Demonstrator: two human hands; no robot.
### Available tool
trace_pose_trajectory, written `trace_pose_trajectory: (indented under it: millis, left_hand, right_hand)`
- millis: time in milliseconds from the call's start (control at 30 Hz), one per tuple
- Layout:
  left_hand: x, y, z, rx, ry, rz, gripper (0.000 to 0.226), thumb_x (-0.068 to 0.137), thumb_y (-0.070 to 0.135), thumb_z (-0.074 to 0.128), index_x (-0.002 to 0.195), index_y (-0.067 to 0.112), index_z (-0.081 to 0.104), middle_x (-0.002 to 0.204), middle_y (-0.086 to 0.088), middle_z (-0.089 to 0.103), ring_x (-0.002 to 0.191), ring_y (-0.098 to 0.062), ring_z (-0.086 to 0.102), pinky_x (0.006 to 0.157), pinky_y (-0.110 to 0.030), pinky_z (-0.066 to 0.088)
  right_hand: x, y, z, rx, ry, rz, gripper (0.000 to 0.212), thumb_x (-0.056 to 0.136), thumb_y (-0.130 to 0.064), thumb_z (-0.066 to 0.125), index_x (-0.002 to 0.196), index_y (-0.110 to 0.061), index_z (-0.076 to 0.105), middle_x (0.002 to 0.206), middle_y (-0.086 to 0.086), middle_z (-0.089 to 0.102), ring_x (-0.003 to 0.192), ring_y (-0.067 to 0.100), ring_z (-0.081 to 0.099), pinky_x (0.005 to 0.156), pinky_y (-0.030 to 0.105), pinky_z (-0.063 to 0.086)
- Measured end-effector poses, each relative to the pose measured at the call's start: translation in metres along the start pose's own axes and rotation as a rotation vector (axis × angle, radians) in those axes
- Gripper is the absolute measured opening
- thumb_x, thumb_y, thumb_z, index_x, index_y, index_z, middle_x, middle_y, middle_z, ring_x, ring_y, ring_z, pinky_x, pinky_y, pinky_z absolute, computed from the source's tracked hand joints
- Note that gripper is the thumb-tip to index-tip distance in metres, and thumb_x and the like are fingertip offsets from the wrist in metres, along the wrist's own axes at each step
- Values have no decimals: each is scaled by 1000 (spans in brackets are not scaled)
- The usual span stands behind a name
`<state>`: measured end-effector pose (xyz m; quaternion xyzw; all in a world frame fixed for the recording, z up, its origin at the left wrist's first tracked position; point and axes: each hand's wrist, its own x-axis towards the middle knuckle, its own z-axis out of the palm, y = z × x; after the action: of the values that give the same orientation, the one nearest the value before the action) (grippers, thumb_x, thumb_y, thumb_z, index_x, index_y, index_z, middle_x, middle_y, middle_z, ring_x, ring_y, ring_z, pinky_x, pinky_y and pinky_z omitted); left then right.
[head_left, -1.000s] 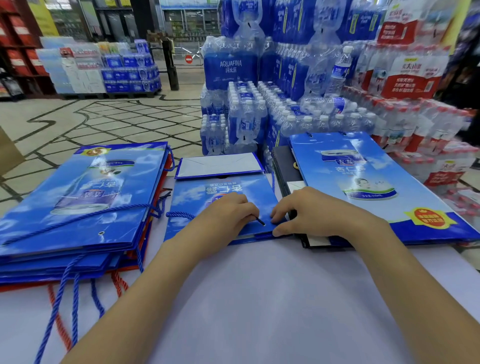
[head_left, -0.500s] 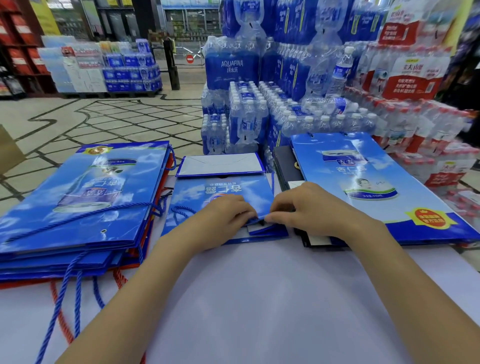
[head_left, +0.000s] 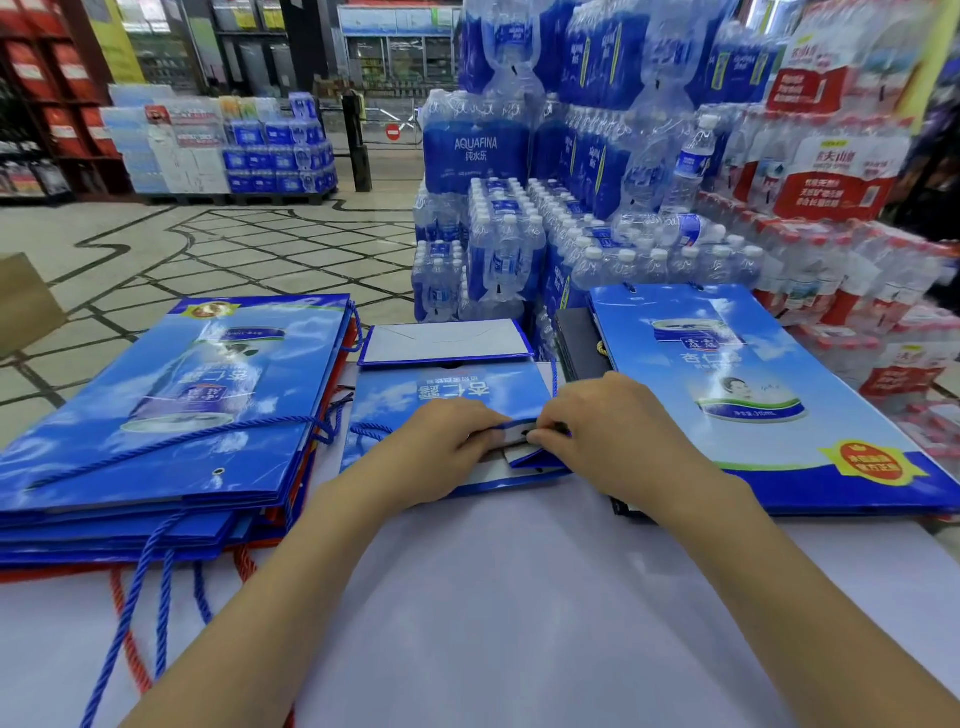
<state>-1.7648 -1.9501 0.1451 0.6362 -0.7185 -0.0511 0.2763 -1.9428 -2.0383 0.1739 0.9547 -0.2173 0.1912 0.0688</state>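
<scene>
Pinching the lifted near flap of the small blue bag (head_left: 449, 389) with left hand (head_left: 441, 447) and right hand (head_left: 618, 434), fingers curled tight, fingertips almost meeting. Reaching both forearms forward over the white table (head_left: 519, 597), knuckles up, wrists low. Working mid-table, between the blue bag stack (head_left: 171, 405) at left and the large flat bag (head_left: 753, 364) at right.
</scene>
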Motion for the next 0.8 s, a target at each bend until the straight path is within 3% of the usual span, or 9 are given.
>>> trace_pose_trajectory:
  millis: [67, 167, 300, 433, 600, 667, 733, 800]
  left_hand:
    - [0, -1, 2, 26, 6, 1, 19, 99, 16, 51, 100, 9, 69, 81, 0, 61, 73, -12, 44, 69, -26, 35]
    - [1, 1, 4, 25, -9, 11, 22, 101, 17, 48, 107, 10, 68, 83, 4, 54, 77, -9, 41, 72, -23, 33]
    - [2, 2, 3, -14, -38, -16, 26, 102, 18, 44, 114, 10, 67, 92, -5, 58, 88, -17, 47, 82, -27, 38]
    - [2, -4, 5, 72, -72, -51, 25, 102, 19, 43, 114, 14, 65, 95, 0, 60, 89, -17, 49, 83, -32, 42]
    - [2, -6, 6, 79, -50, -181, 21, 99, 17, 43, 102, 15, 64, 94, -4, 66, 89, -24, 56, 81, -43, 46]
    - [2, -8, 4, 72, -50, -202, 21, 99, 17, 44, 103, 16, 64, 96, -4, 66, 92, -25, 56, 83, -42, 46]
    - [1, -9, 1, 91, -86, -182, 21, 99, 16, 43, 102, 14, 64, 96, -4, 66, 92, -24, 55, 83, -41, 45]
    - [0, -8, -1, 63, -116, -182, 21, 100, 18, 43, 101, 15, 64, 94, -2, 65, 89, -22, 55, 83, -40, 45]
  right_hand:
    - [0, -6, 3, -102, -86, 88, 34, 100, -46, 43, 98, -25, 69, 96, -1, 67, 91, 25, 57, 71, 32, 38]
    - [2, -18, 6, -152, -141, 169, 31, 100, -45, 43, 100, -23, 65, 99, 4, 63, 85, 28, 51, 67, 31, 31]
    - [2, -22, 11, -141, -95, 185, 18, 100, -28, 44, 85, -24, 53, 95, 2, 62, 75, 27, 42, 64, 32, 28]
    - [2, -17, 19, -84, -78, 90, 23, 98, -27, 43, 77, -21, 50, 81, 2, 55, 74, 30, 49, 60, 33, 23]
    - [4, -15, 22, -28, -49, -29, 35, 75, -18, 63, 58, -20, 33, 56, -5, 30, 46, 26, 32, 46, 26, 10]
    - [3, -16, 22, 16, -54, -50, 26, 81, -21, 56, 62, -18, 39, 62, -4, 38, 52, 25, 37, 46, 31, 24]
    - [3, -16, 21, 50, -87, -7, 23, 91, -27, 49, 72, -14, 53, 72, 0, 51, 63, 28, 47, 58, 38, 38]
    - [2, -12, 19, 25, 3, -9, 25, 92, -30, 53, 76, -14, 63, 73, 2, 55, 62, 28, 51, 59, 36, 42]
